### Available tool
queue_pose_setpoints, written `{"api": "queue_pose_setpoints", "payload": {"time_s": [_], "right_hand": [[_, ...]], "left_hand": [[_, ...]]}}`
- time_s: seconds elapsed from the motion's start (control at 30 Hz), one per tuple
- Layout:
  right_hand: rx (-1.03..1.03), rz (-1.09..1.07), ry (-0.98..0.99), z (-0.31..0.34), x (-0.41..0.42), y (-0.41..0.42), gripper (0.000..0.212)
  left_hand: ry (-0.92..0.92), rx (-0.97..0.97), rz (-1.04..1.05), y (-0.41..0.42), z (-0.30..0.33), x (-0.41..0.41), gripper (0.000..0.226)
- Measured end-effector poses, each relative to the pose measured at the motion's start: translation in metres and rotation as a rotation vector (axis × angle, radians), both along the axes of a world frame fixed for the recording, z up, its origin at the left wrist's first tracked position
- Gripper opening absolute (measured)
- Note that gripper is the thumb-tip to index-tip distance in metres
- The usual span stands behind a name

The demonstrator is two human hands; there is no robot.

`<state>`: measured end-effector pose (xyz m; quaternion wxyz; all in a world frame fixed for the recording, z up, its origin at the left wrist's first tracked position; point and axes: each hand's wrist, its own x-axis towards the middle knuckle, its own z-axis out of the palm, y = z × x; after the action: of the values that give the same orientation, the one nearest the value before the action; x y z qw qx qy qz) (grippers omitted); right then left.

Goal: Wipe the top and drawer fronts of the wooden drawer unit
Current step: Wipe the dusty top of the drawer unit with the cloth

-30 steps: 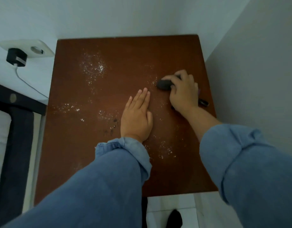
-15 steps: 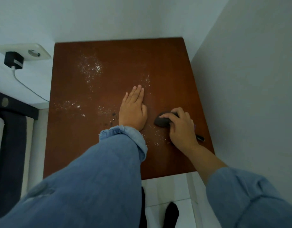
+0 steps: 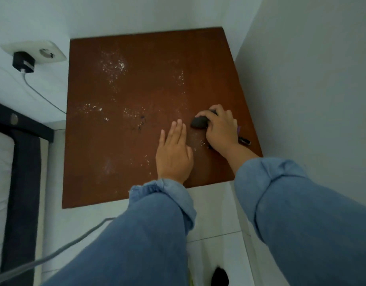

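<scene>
Right hand fingers: the fingers (image 3: 214, 118) of the right hand (image 3: 222, 131) are curled down over a small dark brush (image 3: 199, 122), gripping it against the top; the dark rounded head pokes out to the left of the fingertips.
Brush handle: a thin dark end (image 3: 244, 140) sticks out behind the right wrist, lying near the right edge of the top.
Left hand fingers: the left hand (image 3: 173, 154) lies flat, palm down, fingers straight and close together, holding nothing; its fingertips are just beside the brush head.
Sleeves: both arms wear rolled blue denim sleeves (image 3: 163, 195), cuffs turned back above the wrists.
Wooden drawer unit: only its reddish-brown top surface (image 3: 136, 162) shows, seen from above, pushed into a corner between two pale walls; the drawer fronts are out of sight.
Dust: white specks (image 3: 113, 65) scattered at the far left, more along the middle and around both hands; a few dark crumbs (image 3: 141, 122) near the centre.
Socket: a white wall socket (image 3: 44, 52) left of the unit, with a black charger (image 3: 23, 61) plugged in and a pale cable trailing down.
Bed: a dark frame (image 3: 23, 162) at the left edge.
</scene>
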<state>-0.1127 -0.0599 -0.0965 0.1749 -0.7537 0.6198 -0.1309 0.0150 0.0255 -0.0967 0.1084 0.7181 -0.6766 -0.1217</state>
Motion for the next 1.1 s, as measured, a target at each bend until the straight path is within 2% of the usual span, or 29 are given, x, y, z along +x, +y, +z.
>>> {"api": "queue_pose_setpoints", "payload": {"time_s": [0.27,0.67,0.8,0.93,1.1], "right_hand": [[0.091,0.028,-0.032,0.005,-0.004,0.003,0.041],[0.045,0.054,-0.060,-0.001,-0.056,0.147,0.044],[0.135,0.087,-0.080,0.007,-0.072,0.167,0.043],[0.244,0.090,-0.125,0.021,-0.080,0.163,0.045],[0.262,0.056,-0.263,0.047,-0.061,0.114,0.040]], "left_hand": [[-0.105,0.090,0.070,0.043,-0.002,-0.004,0.058],[-0.136,0.208,0.038,0.042,0.012,-0.003,0.057],[-0.170,0.226,0.022,0.041,0.014,-0.004,0.057],[-0.167,0.219,0.013,0.042,0.016,-0.003,0.057],[-0.119,0.202,0.011,0.041,0.023,-0.001,0.053]]}}
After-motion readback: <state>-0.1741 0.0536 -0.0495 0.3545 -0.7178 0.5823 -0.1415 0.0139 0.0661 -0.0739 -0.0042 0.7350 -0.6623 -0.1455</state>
